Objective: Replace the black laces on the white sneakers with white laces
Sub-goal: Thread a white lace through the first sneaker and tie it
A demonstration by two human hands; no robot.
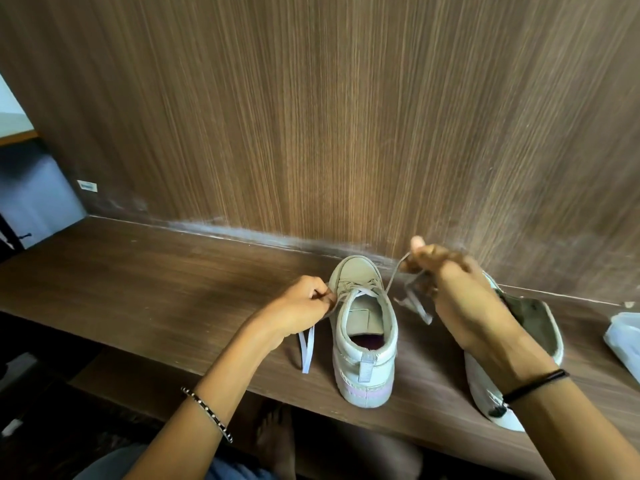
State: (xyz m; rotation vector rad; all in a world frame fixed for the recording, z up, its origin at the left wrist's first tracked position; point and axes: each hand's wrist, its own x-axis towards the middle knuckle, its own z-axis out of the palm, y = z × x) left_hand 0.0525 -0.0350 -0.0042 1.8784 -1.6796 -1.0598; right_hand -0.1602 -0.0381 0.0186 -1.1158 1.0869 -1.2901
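Observation:
A white sneaker (363, 341) stands upright on the wooden shelf (156, 282), heel toward me, with a white lace (360, 292) threaded through its eyelets. My left hand (304, 306) pinches the lace's left end beside the shoe; the loose tail (307, 351) hangs down onto the shelf. My right hand (446, 282) grips the lace's right end, lifted and pulled taut up to the right, its tail dangling below the fingers. A second white sneaker (519, 341) lies behind my right forearm, partly hidden.
A brown wood-grain wall (329, 116) rises right behind the shelf. A white plastic container (623, 341) sits at the far right edge. The shelf's front edge runs below the shoes, with my feet on the dark floor underneath.

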